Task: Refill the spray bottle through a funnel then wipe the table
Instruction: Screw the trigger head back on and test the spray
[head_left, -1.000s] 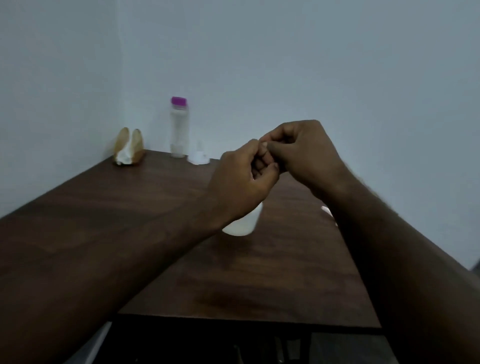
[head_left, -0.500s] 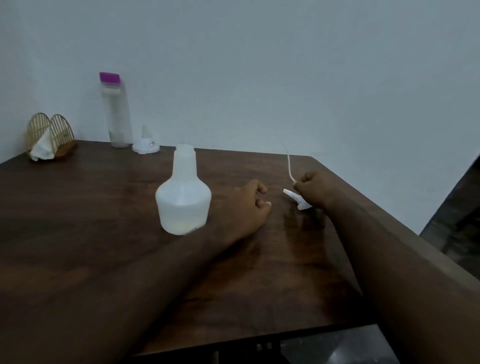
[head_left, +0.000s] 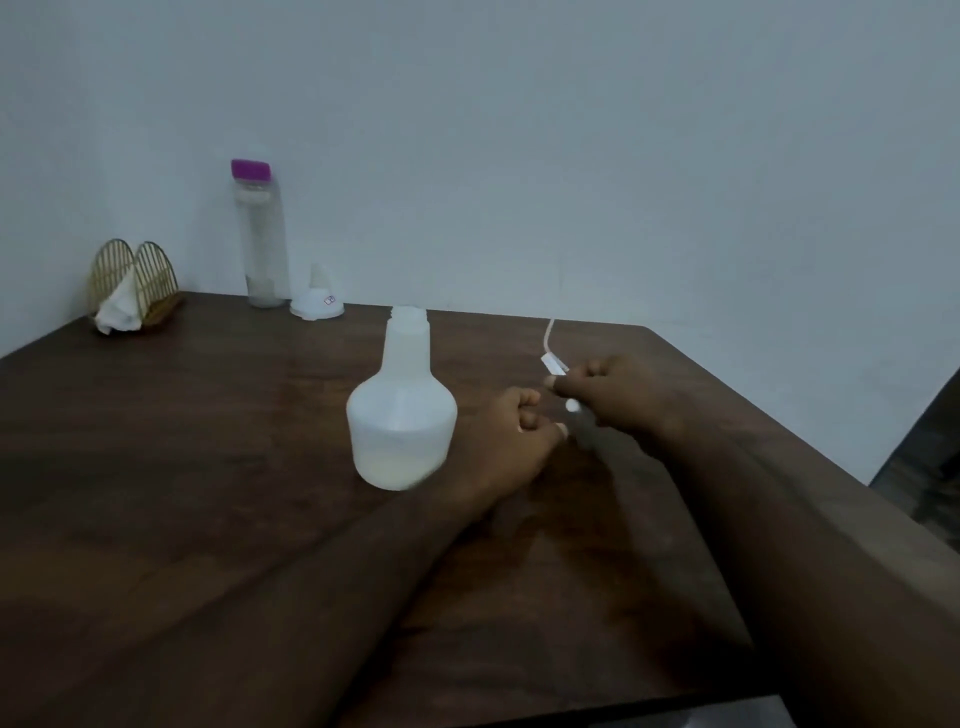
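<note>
A white spray bottle (head_left: 401, 410) stands uncapped in the middle of the dark wooden table (head_left: 208, 467), with a little liquid at its bottom. My right hand (head_left: 608, 395) is closed around the white spray head (head_left: 555, 365), whose thin dip tube rises up from it. My left hand (head_left: 511, 436) rests curled on the table just right of the bottle, holding nothing. A white funnel (head_left: 315, 301) sits upside down near the back wall beside a tall clear bottle with a purple cap (head_left: 260, 234).
A gold wire napkin holder with a white tissue (head_left: 132, 288) stands at the back left corner. The table's right edge drops off to a dark floor at the far right.
Both hands came apart and lowered from in front of my face. My right hand now holds the spray head slightly above the table; the view swung right and down.
</note>
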